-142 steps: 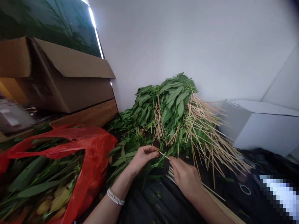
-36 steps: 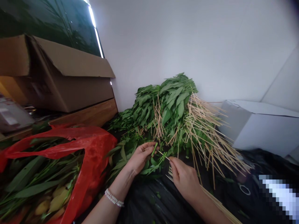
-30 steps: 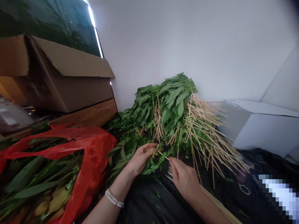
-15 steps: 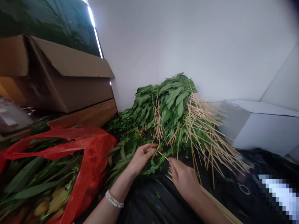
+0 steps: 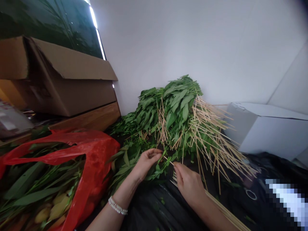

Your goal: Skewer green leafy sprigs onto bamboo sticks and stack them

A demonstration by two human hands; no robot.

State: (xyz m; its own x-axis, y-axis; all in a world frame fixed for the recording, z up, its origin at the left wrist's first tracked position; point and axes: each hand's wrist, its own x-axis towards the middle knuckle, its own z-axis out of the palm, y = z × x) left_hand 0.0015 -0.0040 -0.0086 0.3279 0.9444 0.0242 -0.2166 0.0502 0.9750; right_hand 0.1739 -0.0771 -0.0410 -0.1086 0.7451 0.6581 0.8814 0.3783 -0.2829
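Near the lower middle of the frame, the left hand (image 5: 149,160) has its thumb and fingertips brought together in a grip on a green stem (image 5: 163,155). The right hand (image 5: 189,180), just right of it, keeps its grip closed on a thin stick (image 5: 171,163) that slants up toward the left fingertips. Sprigs (image 5: 166,163) lie against the stick between the two hands, their leaves hanging below. Whether the stick passes through them is too small to tell. A beaded bracelet (image 5: 117,205) circles the left wrist.

Beneath the right forearm, a bundle of sticks (image 5: 225,210) runs to the bottom edge, over black plastic (image 5: 146,208). In the middle of the frame stands a heap of leaves (image 5: 179,98) against a white wall (image 5: 183,38), with many pale sticks (image 5: 216,134) jutting from it toward the lower right. An open red bag (image 5: 96,154) of long leaves fills the lower left, below a cardboard box (image 5: 86,94) with raised flaps. A white box (image 5: 276,134) sits at the right edge.
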